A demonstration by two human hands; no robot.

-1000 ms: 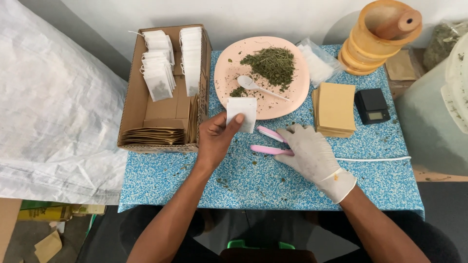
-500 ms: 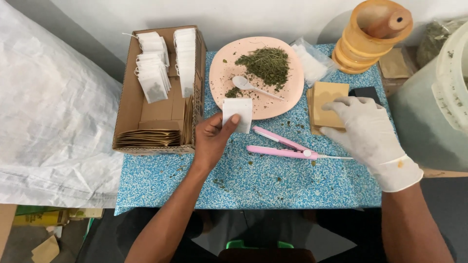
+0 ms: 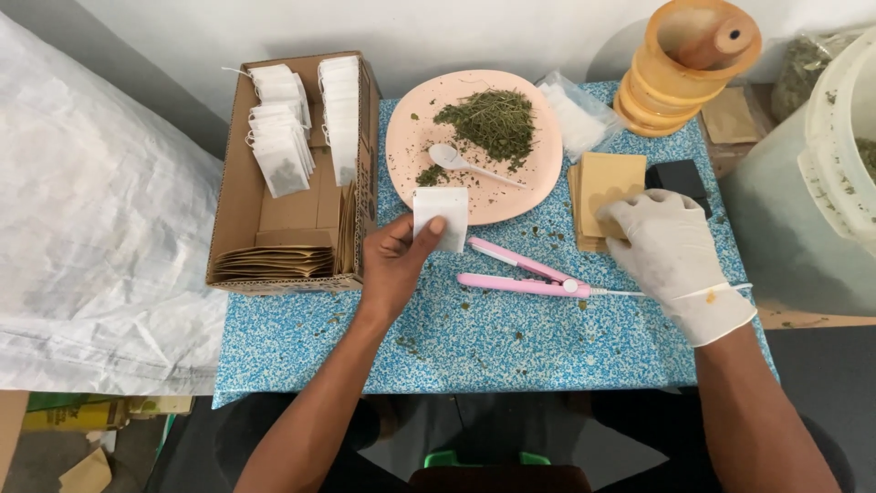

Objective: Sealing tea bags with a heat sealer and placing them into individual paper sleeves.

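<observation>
Sachet [image 3: 442, 217], small and white, is pinched in the left hand [image 3: 397, 265] just off the pink plate's [image 3: 406, 151] rim, handy to the herbs [image 3: 488, 123] and spoon [image 3: 465, 164]. The gloved right hand [image 3: 666, 246] rests open-fingered on the tan envelope stack [image 3: 607, 178], grasping nothing yet. A pink sealer [image 3: 520, 274] lies between them on the table [image 3: 511, 338]. A cardboard box [image 3: 239, 192] to the left files white sachets upright.

Pink plate [image 3: 415, 137] with dried herbs [image 3: 488, 123], white spoon [image 3: 456, 160]; cardboard box [image 3: 239, 192] left.
</observation>
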